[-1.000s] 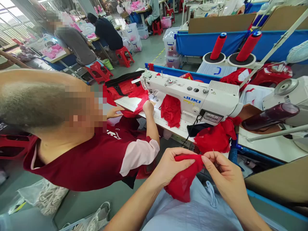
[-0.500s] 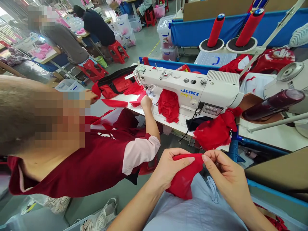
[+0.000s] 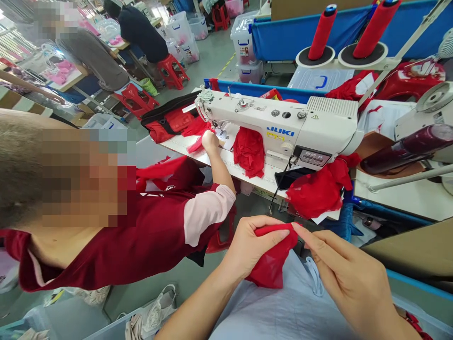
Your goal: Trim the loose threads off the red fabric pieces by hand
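A piece of red fabric hangs from my left hand, pinched between thumb and fingers along its top edge. At the fabric's upper right corner, the fingertips of my right hand press together on the edge. Both hands are low in the view, over my light blue clothing. Beyond them stands a white sewing machine with a bunched red cloth under its arm and another red pile at the table's near right corner.
A seated person in a dark red shirt works at the machine on the left, one hand near the needle. Red thread cones stand at the back right. A bin of pale items lies lower left, a cardboard box at right.
My right hand has turned, its back now showing and fingers extended to the fabric's corner. The seated person's hand has moved slightly left. The camera view has shifted a little.
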{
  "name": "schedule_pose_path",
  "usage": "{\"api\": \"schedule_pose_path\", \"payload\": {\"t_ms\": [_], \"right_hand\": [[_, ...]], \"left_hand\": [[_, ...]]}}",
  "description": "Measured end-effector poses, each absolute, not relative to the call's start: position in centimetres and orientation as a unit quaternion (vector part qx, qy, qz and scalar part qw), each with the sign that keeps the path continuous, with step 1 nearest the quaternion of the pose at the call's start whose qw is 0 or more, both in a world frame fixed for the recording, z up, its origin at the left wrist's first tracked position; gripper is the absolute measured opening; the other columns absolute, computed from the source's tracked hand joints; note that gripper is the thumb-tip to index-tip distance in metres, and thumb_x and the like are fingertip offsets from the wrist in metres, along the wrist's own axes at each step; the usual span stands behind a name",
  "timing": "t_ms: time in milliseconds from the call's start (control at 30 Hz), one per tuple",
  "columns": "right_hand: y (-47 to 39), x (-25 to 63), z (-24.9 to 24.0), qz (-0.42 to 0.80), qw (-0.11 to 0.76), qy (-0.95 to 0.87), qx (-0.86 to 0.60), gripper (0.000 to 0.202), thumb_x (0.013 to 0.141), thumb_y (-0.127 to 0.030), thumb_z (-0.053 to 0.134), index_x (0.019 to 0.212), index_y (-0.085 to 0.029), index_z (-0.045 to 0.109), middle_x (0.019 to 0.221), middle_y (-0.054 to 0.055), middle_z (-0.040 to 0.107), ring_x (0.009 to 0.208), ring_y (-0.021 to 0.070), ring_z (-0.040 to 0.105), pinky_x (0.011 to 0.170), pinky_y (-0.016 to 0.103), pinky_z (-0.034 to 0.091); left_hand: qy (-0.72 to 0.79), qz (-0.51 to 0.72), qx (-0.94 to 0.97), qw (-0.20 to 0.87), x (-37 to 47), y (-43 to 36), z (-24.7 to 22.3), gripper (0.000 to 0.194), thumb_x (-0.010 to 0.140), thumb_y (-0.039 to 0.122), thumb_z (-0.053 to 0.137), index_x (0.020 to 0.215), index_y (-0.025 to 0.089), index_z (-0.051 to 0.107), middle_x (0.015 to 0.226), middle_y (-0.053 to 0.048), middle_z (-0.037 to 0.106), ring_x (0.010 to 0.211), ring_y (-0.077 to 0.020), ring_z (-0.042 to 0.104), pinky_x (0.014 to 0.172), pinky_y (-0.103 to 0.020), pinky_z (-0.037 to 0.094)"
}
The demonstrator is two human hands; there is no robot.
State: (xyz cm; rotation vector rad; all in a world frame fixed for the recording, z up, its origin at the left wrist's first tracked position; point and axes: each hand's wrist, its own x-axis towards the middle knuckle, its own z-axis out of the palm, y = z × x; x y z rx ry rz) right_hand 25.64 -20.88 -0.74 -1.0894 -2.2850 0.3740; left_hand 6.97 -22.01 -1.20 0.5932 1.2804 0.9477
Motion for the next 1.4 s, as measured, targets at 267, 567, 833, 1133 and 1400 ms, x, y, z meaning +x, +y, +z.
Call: {"api": "schedule_pose_path", "payload": {"t_ms": [267, 567, 833, 1133, 1400], "right_hand": [[-20.8, 25.2, -0.6, 0.108, 0.286, -0.861, -0.407, 0.042, 0.09, -0.007, 0.042, 0.115, -0.022, 0.071, 0.076, 0.002, 0.072, 0.052, 0.009, 0.061, 0.044, 0.018, 0.042], [-20.7, 25.1, -0.7, 0.094, 0.272, -0.869, -0.401, 0.042, 0.091, -0.007, 0.041, 0.117, -0.022, 0.07, 0.076, 0.001, 0.072, 0.053, 0.0086, 0.062, 0.045, 0.019, 0.041], [-21.1, 24.7, -0.6, 0.093, 0.282, -0.86, -0.416, 0.039, 0.093, -0.009, 0.044, 0.121, -0.023, 0.068, 0.076, 0.001, 0.072, 0.054, 0.0094, 0.064, 0.046, 0.02, 0.041], [-20.7, 24.7, -1.2, 0.244, 0.321, -0.829, -0.387, 0.048, 0.091, -0.008, 0.043, 0.132, -0.025, 0.06, 0.068, 0.0, 0.063, 0.051, 0.0101, 0.059, 0.047, 0.017, 0.047], [-21.0, 25.1, -1.3, 0.166, 0.291, -0.855, -0.396, 0.044, 0.091, -0.008, 0.043, 0.127, -0.022, 0.065, 0.073, 0.001, 0.068, 0.054, 0.01, 0.061, 0.047, 0.017, 0.046]], "left_hand": [[0.583, 0.429, 0.313, 0.614, 6.9, -22.2, -1.1, 0.012, 0.075, 0.026, 0.074, 0.082, 0.017, 0.078, 0.081, -0.005, 0.076, 0.072, -0.0151, 0.065, 0.064, -0.022, 0.049], [0.594, 0.435, 0.344, 0.583, 7.0, -22.2, -0.9, 0.011, 0.075, 0.022, 0.072, 0.082, 0.018, 0.079, 0.081, -0.005, 0.077, 0.073, -0.0169, 0.067, 0.066, -0.024, 0.051], [0.605, 0.448, 0.406, 0.518, 7.3, -22.3, -0.7, 0.011, 0.077, 0.021, 0.069, 0.08, 0.02, 0.08, 0.074, -0.004, 0.073, 0.067, -0.0143, 0.063, 0.06, -0.022, 0.046], [0.592, 0.453, 0.34, 0.574, 7.1, -22.2, -1.2, 0.01, 0.073, 0.025, 0.073, 0.079, 0.018, 0.078, 0.079, -0.005, 0.076, 0.072, -0.017, 0.066, 0.065, -0.024, 0.05], [0.603, 0.455, 0.395, 0.523, 7.3, -22.3, -1.0, 0.012, 0.077, 0.019, 0.069, 0.082, 0.021, 0.079, 0.076, -0.003, 0.073, 0.068, -0.0138, 0.062, 0.063, -0.022, 0.046]]}}
